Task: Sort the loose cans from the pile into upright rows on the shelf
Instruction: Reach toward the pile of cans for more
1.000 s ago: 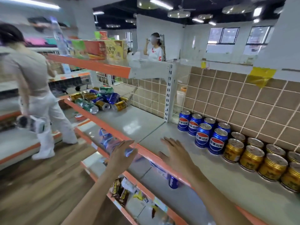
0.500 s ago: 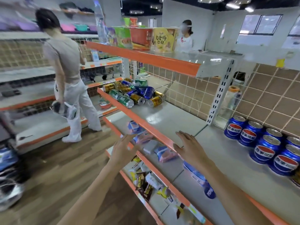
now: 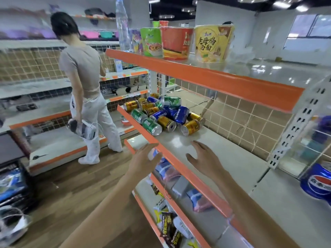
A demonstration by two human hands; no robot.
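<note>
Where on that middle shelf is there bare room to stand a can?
Bare shelf runs from the can pile toward the upright blue can, between the orange lip and the tiled back. The right hand hovers there. The far end is crowded.

Blue cola can (image 3: 318, 183) at the shelf's (image 3: 232, 158) right end cut off by the frame edge, label smeared with blur. Cans deep in the pile (image 3: 161, 111) at the shelf's far left end half buried under others, brands unreadable. Snack packets (image 3: 170, 228) on the lower shelf partly hidden behind the orange front lip. Left forearm cut off at the bottom edge.
</note>
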